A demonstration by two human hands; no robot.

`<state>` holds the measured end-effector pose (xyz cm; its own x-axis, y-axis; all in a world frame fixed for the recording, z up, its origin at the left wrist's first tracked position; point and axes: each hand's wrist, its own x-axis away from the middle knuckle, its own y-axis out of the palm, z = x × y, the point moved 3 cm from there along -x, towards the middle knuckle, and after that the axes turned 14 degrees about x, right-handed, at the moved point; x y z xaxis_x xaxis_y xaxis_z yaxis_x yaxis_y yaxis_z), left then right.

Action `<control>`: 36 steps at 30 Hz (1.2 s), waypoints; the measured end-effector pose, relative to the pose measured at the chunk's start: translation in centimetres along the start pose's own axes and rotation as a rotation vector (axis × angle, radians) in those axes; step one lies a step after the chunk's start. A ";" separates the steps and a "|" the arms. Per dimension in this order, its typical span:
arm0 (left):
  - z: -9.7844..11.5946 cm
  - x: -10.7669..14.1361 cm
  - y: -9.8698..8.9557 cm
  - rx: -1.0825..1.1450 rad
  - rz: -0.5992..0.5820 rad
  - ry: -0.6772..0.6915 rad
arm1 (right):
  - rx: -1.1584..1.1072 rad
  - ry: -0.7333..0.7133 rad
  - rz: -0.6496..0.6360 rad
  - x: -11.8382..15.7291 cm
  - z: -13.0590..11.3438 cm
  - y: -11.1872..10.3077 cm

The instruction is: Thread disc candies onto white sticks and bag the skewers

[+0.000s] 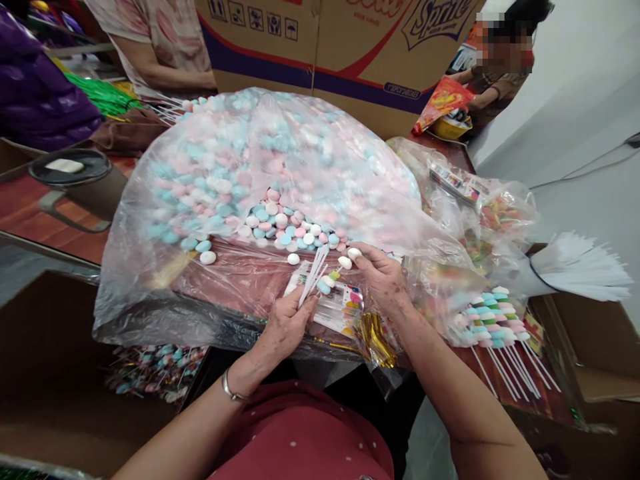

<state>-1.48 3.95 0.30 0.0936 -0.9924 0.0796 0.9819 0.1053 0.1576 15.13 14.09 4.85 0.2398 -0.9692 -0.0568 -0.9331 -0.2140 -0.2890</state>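
Observation:
My left hand (284,325) is closed around a bundle of thin white sticks (314,272). One stick carries blue, white and green candies (326,283) and leans to the right. My right hand (384,279) pinches a white candy (354,254) at this stick's upper end, next to another white candy (345,263). Behind my hands, loose pink, blue and white candies (300,230) spill from a big clear plastic bag (270,127). A single white candy (293,259) lies on the table near the sticks. Below my hands are a printed packet (345,323) and gold twist ties (376,340).
Finished candy sticks (497,323) lie at the right beside a bundle of white sticks (580,270). A lidded mug (80,183) stands left. Cardboard boxes (325,60) rise behind and sit low at both sides. Two other people are across the table.

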 end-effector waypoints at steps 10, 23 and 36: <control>-0.2 0.0 0.0 -0.029 -0.016 0.003 | 0.237 -0.138 -0.063 -0.1 0.7 -0.2; 0.1 0.0 0.0 -0.084 0.007 0.022 | 0.612 -0.359 -0.013 0.5 1.5 0.9; -0.4 0.0 0.0 -0.033 0.010 0.009 | 0.600 -0.465 -0.175 0.5 1.2 0.9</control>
<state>-1.43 3.93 -0.06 0.1047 -0.9919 0.0723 0.9857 0.1131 0.1247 14.69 13.51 3.42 0.5816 -0.7482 -0.3195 -0.5987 -0.1278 -0.7907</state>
